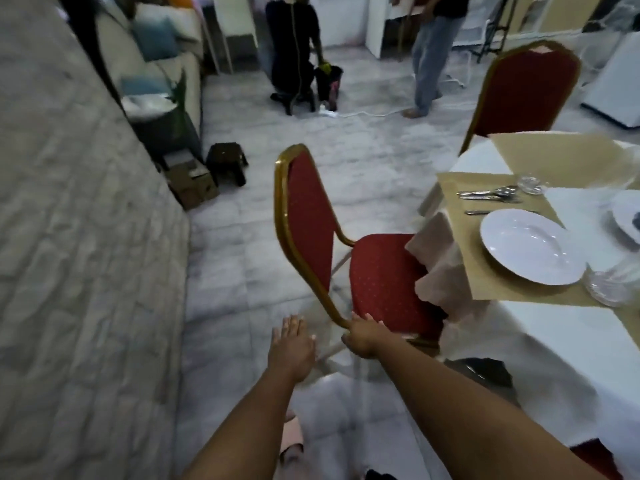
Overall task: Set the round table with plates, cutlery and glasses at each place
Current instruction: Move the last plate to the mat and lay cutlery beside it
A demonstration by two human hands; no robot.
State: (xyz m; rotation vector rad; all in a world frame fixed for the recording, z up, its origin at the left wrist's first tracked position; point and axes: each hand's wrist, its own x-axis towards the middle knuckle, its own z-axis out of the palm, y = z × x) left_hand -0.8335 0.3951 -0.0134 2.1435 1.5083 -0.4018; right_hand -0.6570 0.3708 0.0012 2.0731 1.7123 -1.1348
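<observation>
Round table (554,358) fills the right side of frame: white cloth, tan placemat (502,289) overhanging the rim. White plate (531,245) sits on the mat near that edge, with cutlery (488,194) above it. One glass (530,183) is by the cutlery, another glass (609,282) just beside the plate, lower right. Second plate (627,216) at right edge carries a dark item, cropped. Red chair (308,216) centre frame, seat under the cloth hang. Right hand (360,336) grips its gold frame at the back-seat joint. Left hand (292,348) flat, fingers straight, just beside the frame. Open floor (242,254) runs left to the quilted mattress (86,237).
</observation>
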